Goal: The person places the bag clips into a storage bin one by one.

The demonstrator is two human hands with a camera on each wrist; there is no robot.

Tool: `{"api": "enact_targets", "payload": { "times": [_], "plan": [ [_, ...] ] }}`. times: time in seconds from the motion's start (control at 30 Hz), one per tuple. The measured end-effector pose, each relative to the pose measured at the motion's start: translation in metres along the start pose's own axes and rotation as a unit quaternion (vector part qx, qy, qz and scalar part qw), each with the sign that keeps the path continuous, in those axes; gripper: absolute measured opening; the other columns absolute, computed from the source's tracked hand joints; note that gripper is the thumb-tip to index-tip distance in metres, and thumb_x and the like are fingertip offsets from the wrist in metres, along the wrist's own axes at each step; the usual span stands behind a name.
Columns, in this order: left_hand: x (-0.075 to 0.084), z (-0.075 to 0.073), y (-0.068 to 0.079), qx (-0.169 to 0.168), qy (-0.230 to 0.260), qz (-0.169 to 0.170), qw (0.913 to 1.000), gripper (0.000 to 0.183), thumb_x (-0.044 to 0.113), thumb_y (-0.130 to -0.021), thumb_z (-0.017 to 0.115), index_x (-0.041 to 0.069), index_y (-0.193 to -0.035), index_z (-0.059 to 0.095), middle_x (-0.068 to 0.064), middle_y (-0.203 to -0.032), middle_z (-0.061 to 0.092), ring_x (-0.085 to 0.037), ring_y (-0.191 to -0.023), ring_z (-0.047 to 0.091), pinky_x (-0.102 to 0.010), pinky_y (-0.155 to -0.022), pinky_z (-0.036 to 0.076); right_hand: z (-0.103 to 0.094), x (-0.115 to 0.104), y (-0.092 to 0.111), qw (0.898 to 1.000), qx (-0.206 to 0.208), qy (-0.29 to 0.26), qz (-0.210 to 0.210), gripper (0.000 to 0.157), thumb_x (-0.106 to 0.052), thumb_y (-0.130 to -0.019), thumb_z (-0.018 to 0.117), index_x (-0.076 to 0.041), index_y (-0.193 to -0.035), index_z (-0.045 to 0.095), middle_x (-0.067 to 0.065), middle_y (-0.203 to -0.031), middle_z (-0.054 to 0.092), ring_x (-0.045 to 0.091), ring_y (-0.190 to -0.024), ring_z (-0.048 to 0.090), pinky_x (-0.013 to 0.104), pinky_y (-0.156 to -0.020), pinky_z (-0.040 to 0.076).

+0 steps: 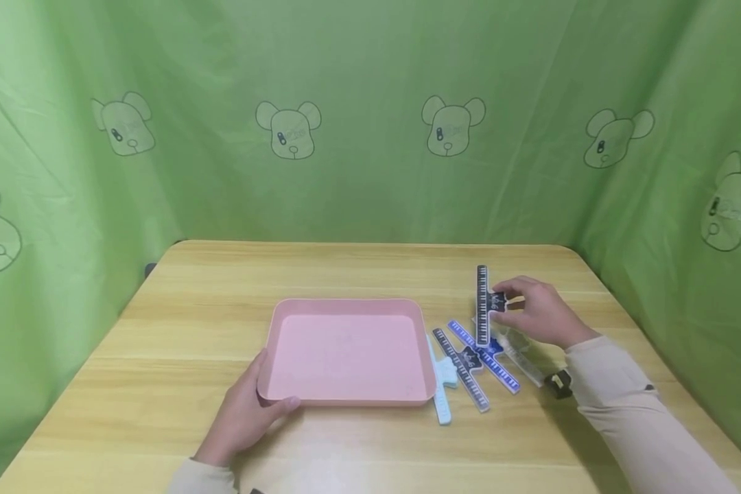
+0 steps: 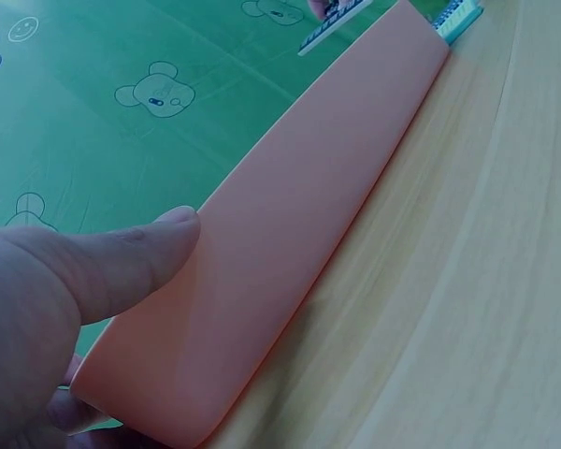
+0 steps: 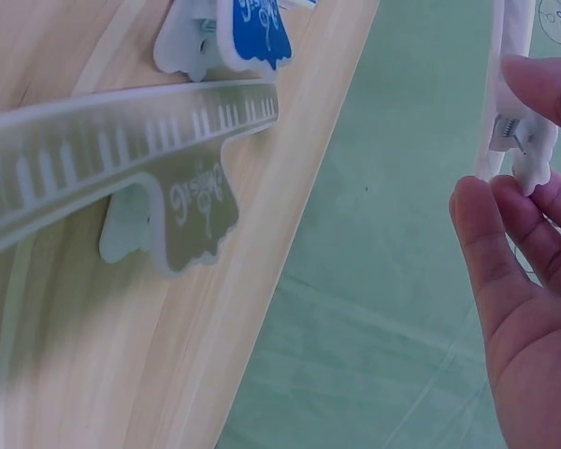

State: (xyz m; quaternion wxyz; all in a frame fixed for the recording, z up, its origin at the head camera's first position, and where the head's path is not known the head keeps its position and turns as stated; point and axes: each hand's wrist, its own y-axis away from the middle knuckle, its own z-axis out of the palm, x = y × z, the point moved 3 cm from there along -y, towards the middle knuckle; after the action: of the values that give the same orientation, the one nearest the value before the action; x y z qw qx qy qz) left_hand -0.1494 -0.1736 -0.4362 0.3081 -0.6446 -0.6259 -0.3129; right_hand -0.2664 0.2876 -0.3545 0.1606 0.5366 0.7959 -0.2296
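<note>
Simultaneously, left hand (image 1: 241, 415) grips pink tray (image 1: 352, 357), right hand (image 1: 540, 315) holds up black clip (image 1: 483, 302)

Thumb on the near rim and fingers round the left side, the left hand pinches the pink tray at its near-left corner, a hold that probably keeps it from sliding on the wooden surface (image 1: 130, 384). To the tray's right, the right hand pinches the raised black clip by its short handle (image 1: 499, 302), between thumb and fingertips; the handle likely offers the surest purchase, leaving the long, key-printed bar free of the palm. Below lie a blue clip (image 1: 506, 377), a dark clip (image 1: 461, 370) and a whitish clip (image 1: 523, 360), all slantwise. Nearest the tray sits a light blue clip (image 1: 448, 372), its upper end hidden by the rim. Their bunching on that side perhaps keeps them within the right hand's reach.
</note>
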Motion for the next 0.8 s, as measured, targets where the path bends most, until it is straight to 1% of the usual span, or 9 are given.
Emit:
{"api": "enact_targets", "payload": {
  "times": [0.33,0.57,0.8],
  "plan": [
    [0.000,0.000,0.000,0.001,0.002,0.005,1.0000,0.108,0.043,-0.075,0.081,-0.004,-0.151,0.021,-0.028,-0.149,0.033,-0.046,-0.134,0.035,-0.059,-0.109,0.028,0.001,-0.005,-0.002,1.000,-0.004,0.003,-0.011,0.051,-0.012,-0.079,0.080,0.010,-0.120,0.058,0.024,-0.112,0.061,0.040,-0.100,0.060,0.047,-0.082,0.057],
    [0.000,0.000,0.000,-0.001,0.000,0.004,1.0000,0.108,0.043,-0.075,0.081,-0.004,-0.151,0.021,-0.028,-0.149,0.033,-0.046,-0.134,0.034,-0.060,-0.109,0.027,0.003,-0.008,-0.003,1.000,0.000,0.002,-0.024,0.048,-0.009,-0.079,0.079,0.010,-0.119,0.059,0.023,-0.111,0.061,0.039,-0.099,0.060,0.048,-0.082,0.057],
    [-0.001,0.000,0.001,0.000,-0.002,0.001,1.0000,0.109,0.044,-0.075,0.081,-0.004,-0.151,0.020,-0.028,-0.150,0.032,-0.046,-0.135,0.033,-0.059,-0.109,0.027,0.004,-0.013,-0.004,1.000,-0.005,0.001,-0.025,0.049,-0.011,-0.079,0.079,0.009,-0.119,0.059,0.023,-0.112,0.061,0.039,-0.099,0.061,0.047,-0.081,0.057]
  ]
}}
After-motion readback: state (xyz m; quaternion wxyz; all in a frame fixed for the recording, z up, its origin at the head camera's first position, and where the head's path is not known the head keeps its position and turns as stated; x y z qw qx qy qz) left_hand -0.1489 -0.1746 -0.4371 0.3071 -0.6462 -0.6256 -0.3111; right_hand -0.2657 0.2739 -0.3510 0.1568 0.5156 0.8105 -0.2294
